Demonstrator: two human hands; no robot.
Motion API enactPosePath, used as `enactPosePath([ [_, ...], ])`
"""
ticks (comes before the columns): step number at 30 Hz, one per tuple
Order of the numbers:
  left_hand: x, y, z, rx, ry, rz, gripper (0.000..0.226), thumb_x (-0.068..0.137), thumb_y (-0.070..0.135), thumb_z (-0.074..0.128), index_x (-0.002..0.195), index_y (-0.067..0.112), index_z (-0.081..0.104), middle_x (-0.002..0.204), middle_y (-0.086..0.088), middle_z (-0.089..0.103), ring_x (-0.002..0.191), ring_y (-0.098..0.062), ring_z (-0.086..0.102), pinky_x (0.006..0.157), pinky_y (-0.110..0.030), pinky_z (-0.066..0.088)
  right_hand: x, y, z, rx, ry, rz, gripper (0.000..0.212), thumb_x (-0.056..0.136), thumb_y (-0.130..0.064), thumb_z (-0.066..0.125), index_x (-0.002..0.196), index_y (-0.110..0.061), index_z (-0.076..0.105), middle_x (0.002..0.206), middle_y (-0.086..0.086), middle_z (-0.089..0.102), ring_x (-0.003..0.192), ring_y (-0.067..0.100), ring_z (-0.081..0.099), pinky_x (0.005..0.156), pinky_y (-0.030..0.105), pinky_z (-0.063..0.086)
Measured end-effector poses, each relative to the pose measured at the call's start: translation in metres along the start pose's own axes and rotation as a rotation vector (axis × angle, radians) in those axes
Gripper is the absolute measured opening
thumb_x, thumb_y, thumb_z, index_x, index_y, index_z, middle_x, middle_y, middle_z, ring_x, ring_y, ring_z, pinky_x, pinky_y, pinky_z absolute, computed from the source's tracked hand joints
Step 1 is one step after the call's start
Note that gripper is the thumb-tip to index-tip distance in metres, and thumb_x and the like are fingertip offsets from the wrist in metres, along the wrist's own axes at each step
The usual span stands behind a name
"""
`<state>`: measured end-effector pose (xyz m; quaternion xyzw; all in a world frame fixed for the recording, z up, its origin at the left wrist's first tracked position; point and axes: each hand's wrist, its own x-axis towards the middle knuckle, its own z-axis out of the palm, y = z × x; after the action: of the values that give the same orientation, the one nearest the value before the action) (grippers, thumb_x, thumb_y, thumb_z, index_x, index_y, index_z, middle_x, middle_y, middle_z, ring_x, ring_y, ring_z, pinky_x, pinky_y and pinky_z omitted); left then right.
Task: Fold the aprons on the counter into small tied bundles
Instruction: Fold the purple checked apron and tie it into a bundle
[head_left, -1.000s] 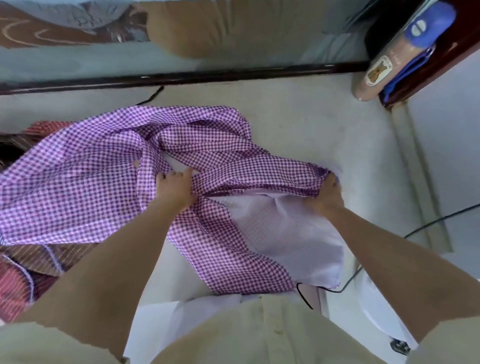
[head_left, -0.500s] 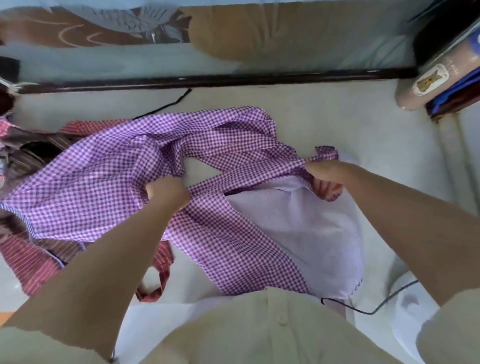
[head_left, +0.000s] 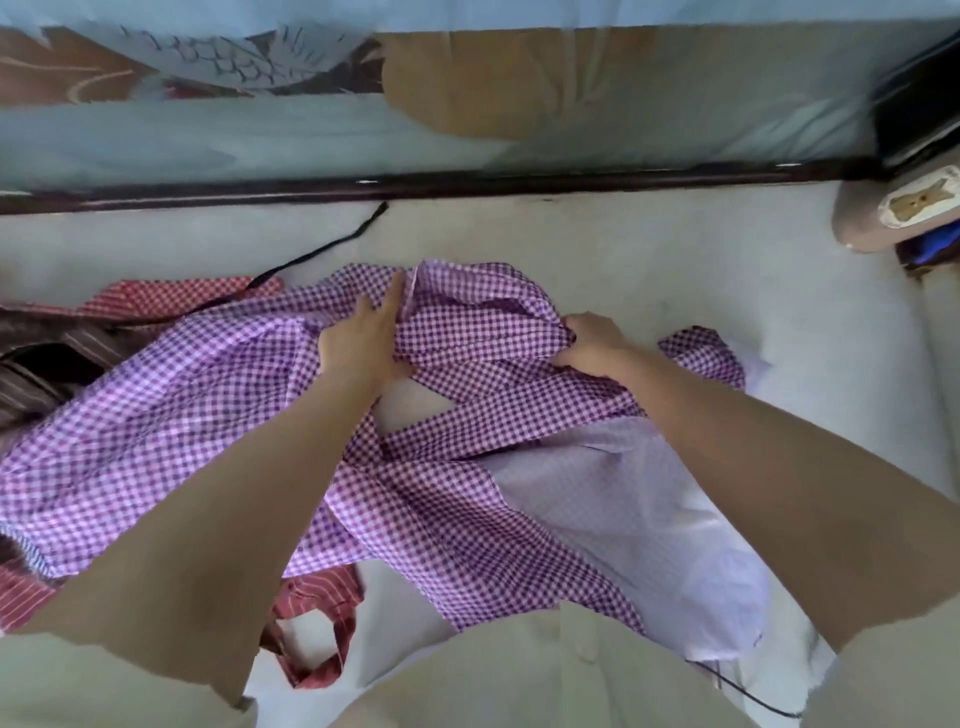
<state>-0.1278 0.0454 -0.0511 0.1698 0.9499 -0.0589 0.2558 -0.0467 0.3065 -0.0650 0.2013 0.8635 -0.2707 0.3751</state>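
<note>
- Both hands have moved up the apron (head_left: 208, 405): left hand (head_left: 363, 338) lies flat, fingers straight; right hand (head_left: 592, 345) pinches a bunched fold (head_left: 483, 332).
- That fold runs crosswise between them.

So the purple gingham apron (head_left: 171, 431) was sprawled over the white counter (head_left: 623, 244), nowhere near folded. It was all crumpled and bunched up in the middle toward the back, with the right side flipped so its pale lilac underside (head_left: 623, 519) faced up. Two of its straps (head_left: 452, 415) crossed each other in the middle. A red striped apron (head_left: 317, 603) stuck out from under it at the near edge, with a strap loop (head_left: 311, 660) lying flat. There was more red fabric (head_left: 171, 293) showing at the back left. A dark brown striped apron (head_left: 47, 364) sat crumpled at the left, touching the purple one.
</note>
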Motion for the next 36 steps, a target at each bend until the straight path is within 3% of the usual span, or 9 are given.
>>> enactPosePath([
  [3, 0.012, -0.011, 0.001, -0.060, 0.120, -0.016, 0.034, 0.094, 0.034, 0.053, 0.120, 0.012, 0.052, 0.107, -0.020, 0.064, 0.097, -0.040, 0.062, 0.070, -0.041, 0.048, 0.011, -0.022, -0.026, 0.017, 0.023, 0.010, 0.013, 0.089, -0.012, 0.061, 0.097, -0.002, 0.063, 0.092, 0.014, 0.069, 0.081, 0.031, 0.067, 0.069, 0.035, 0.052],
  [7, 0.017, -0.026, -0.021, -0.314, 0.381, -0.241, 0.032, 0.101, 0.024, 0.039, 0.122, 0.000, 0.043, 0.101, -0.031, 0.064, 0.094, -0.048, 0.061, 0.068, -0.046, 0.041, 0.026, -0.067, -0.054, 0.426, 0.730, -0.401, 0.023, 0.086, -0.001, 0.059, 0.109, -0.003, 0.063, 0.106, 0.010, 0.065, 0.097, 0.022, 0.061, 0.088, 0.038, 0.051],
  [10, 0.008, -0.030, -0.040, -0.505, 0.489, -0.401, 0.043, 0.097, 0.014, 0.041, 0.136, 0.001, 0.031, 0.115, -0.031, 0.059, 0.097, -0.047, 0.061, 0.073, -0.049, 0.044, 0.021, -0.097, -0.058, 0.538, 0.527, -0.631, 0.051, 0.087, -0.001, 0.060, 0.136, -0.006, 0.045, 0.137, 0.008, 0.043, 0.126, 0.022, 0.048, 0.101, 0.031, 0.048],
  [14, -0.014, -0.026, -0.024, -0.568, 0.580, -0.153, 0.052, 0.088, 0.014, 0.056, 0.136, 0.004, 0.037, 0.130, -0.020, 0.045, 0.096, -0.038, 0.057, 0.068, -0.040, 0.041, 0.003, -0.067, -0.035, 0.220, 0.370, -0.445, 0.053, 0.094, -0.008, 0.057, 0.143, -0.011, 0.038, 0.146, 0.011, 0.040, 0.125, 0.023, 0.050, 0.104, 0.032, 0.044],
  [19, -0.035, 0.000, 0.016, -0.122, 0.157, 0.376, 0.022, 0.087, 0.022, 0.058, 0.107, 0.016, 0.067, 0.099, -0.010, 0.068, 0.101, -0.034, 0.059, 0.087, -0.042, 0.047, -0.038, 0.026, -0.002, 0.153, 0.618, -0.204, 0.022, 0.090, -0.007, 0.056, 0.111, -0.005, 0.058, 0.111, 0.012, 0.062, 0.098, 0.030, 0.061, 0.085, 0.040, 0.048],
  [22, -0.050, 0.019, 0.039, 0.013, -0.010, 0.187, 0.044, 0.088, 0.034, 0.058, 0.128, 0.017, 0.050, 0.118, -0.008, 0.063, 0.115, -0.031, 0.055, 0.101, -0.041, 0.034, -0.074, 0.076, 0.016, 0.127, 0.784, -0.061, 0.014, 0.086, -0.006, 0.055, 0.099, -0.005, 0.060, 0.101, 0.014, 0.063, 0.095, 0.033, 0.059, 0.080, 0.041, 0.046],
  [28, -0.074, 0.007, 0.044, 0.253, 0.130, -0.035, 0.016, 0.089, 0.015, 0.050, 0.096, 0.013, 0.064, 0.091, -0.005, 0.071, 0.091, -0.025, 0.067, 0.098, -0.035, 0.032, -0.115, 0.151, 0.051, 0.298, 0.740, 0.524, 0.056, 0.091, -0.012, 0.057, 0.142, -0.007, 0.034, 0.147, 0.018, 0.031, 0.133, 0.038, 0.034, 0.108, 0.049, 0.033],
  [32, -0.080, -0.005, 0.044, 0.202, 0.177, -0.165, 0.021, 0.086, 0.017, 0.054, 0.103, 0.011, 0.065, 0.102, -0.013, 0.068, 0.101, -0.033, 0.062, 0.096, -0.041, 0.037, -0.120, 0.162, 0.069, 0.620, 0.560, 0.482, 0.076, 0.089, -0.011, 0.063, 0.149, -0.010, 0.018, 0.147, 0.019, 0.027, 0.130, 0.037, 0.040, 0.099, 0.042, 0.043],
  [36, -0.074, 0.020, 0.046, 0.005, 0.228, 0.014, 0.049, 0.083, 0.025, 0.062, 0.124, 0.003, 0.050, 0.116, -0.024, 0.058, 0.113, -0.041, 0.051, 0.098, -0.049, 0.036, -0.115, 0.148, 0.074, 0.658, 0.418, 0.447, 0.069, 0.087, -0.034, 0.070, 0.140, -0.006, 0.036, 0.136, 0.014, 0.049, 0.112, 0.032, 0.056, 0.084, 0.037, 0.048],
])
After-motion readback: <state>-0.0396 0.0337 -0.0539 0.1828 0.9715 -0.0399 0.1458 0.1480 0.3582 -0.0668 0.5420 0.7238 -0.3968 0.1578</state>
